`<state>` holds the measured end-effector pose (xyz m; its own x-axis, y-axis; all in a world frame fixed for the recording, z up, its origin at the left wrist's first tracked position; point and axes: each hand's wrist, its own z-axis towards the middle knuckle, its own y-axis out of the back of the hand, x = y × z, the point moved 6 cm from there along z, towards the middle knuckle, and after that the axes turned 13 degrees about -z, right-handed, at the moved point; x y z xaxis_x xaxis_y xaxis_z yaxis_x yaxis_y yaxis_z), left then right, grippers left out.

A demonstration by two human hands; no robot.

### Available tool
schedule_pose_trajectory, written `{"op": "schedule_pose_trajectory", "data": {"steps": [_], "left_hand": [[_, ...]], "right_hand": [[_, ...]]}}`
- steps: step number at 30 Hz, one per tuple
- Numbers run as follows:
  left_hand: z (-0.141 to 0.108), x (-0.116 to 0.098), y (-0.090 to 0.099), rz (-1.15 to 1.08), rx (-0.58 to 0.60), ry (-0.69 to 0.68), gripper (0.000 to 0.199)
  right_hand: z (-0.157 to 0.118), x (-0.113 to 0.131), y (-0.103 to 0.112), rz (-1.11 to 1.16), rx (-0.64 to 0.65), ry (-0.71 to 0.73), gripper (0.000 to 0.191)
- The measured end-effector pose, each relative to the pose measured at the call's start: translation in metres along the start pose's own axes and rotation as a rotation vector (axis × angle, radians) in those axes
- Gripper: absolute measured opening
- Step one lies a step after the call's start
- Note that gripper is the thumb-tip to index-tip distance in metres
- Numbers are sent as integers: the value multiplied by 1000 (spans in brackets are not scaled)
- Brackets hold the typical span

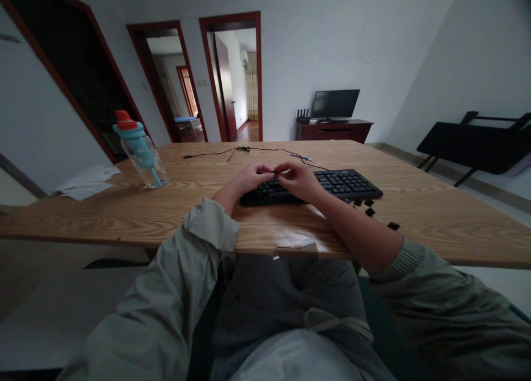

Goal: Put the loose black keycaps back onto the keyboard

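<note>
Over the left half of a black keyboard (348, 183), my two hands meet fingertip to fingertip. Between them is a small black piece (275, 172) that looks like a keycap, partly covered by the fingers. My left hand (250, 177) pinches it from the left, thumb and fingers closed. Thumb and forefinger of my right hand (299, 179) close on it from the other side. Several loose black keycaps (370, 211) lie on the table by the keyboard's right front edge, and one more keycap (393, 225) sits farther right.
The wooden table (199, 215) carries a clear bottle (143, 154) with a red and blue lid, and white tissue paper (89, 182) at the left. A black cable (265, 149) runs behind the keyboard, near a thin pen-like item (301, 157).
</note>
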<state>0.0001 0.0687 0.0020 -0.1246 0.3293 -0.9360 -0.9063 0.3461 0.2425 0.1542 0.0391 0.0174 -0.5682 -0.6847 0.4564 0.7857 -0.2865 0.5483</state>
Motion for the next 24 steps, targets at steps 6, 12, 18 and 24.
{"op": "schedule_pose_trajectory", "data": {"steps": [6, 12, 18, 24], "left_hand": [[-6, -6, -4, -114, 27, 39, 37], [-8, -5, -6, -292, 60, 106, 34], [-8, -4, -7, -319, 64, 94, 41], [-10, -7, -12, -320, 77, 87, 38]], "right_hand": [[-1, 2, 3, -84, 17, 69, 29], [0, 7, 5, -84, 25, 87, 31], [-3, 6, 5, -48, 20, 64, 39], [-3, 11, 8, -181, -14, 89, 30]]}}
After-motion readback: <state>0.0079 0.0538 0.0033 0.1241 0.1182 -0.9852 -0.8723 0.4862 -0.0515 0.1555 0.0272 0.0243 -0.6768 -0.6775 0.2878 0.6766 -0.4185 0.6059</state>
